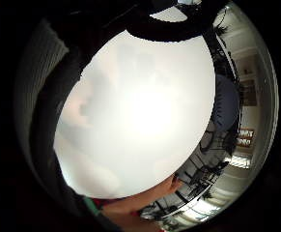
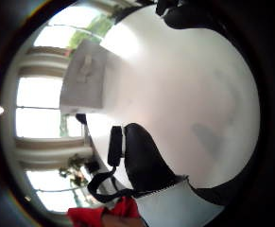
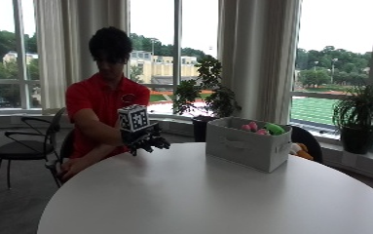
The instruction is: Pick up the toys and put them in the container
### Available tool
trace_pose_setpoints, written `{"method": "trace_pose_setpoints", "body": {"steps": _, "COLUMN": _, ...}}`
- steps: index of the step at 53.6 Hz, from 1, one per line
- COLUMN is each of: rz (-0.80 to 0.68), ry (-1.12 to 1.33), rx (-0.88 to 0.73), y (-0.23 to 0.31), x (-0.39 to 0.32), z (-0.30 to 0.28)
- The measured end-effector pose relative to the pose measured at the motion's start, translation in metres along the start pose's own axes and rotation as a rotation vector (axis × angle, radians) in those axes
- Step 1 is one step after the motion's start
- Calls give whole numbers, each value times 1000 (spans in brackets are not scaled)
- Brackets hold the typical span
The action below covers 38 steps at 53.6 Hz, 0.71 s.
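The gloved right grip [image 3: 146, 140] hangs just above the near edge of the round white bench [image 3: 192, 200], in front of the seated person's chest. Its fingers [image 3: 158, 143] droop in a relaxed curl and hold nothing, so the grip is narrow but empty. In the thumb-side palm view a black gloved finger [image 2: 144, 161] lies over bare white bench surface, and the little-finger-side view is filled by the same pale bench top [image 1: 140, 116].

Well apart from the grip, farther across the bench, stands a grey fabric container [image 3: 250, 144] with a handle slot in its facing side; it also appears in the thumb-side view [image 2: 85, 78]. Pink toys [image 3: 252, 127] and a green toy [image 3: 275, 128] poke above its rim, inside the container. An orange toy [image 3: 301, 151] lies behind the container, off the bench edge.
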<state>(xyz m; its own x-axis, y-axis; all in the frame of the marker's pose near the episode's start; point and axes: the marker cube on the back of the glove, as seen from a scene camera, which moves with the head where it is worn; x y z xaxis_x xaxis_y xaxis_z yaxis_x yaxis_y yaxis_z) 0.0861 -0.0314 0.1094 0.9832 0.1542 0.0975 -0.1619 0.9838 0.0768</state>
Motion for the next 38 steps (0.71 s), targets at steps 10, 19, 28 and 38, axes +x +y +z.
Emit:
{"method": "trace_pose_setpoints", "body": {"steps": 10, "rz": 12, "ry": 26, "rx": -13, "y": 2, "x": 12, "z": -3}}
{"method": "trace_pose_setpoints", "body": {"steps": 19, "rz": 1, "ry": 46, "rx": -1, "y": 1, "x": 17, "z": -7}}
{"method": "trace_pose_setpoints", "body": {"steps": 28, "rz": -8, "ry": 61, "rx": -31, "y": -9, "x": 13, "z": -16}}
{"method": "trace_pose_setpoints", "body": {"steps": 38, "rz": -38, "ry": 66, "rx": -40, "y": -5, "x": -2, "z": -26}}
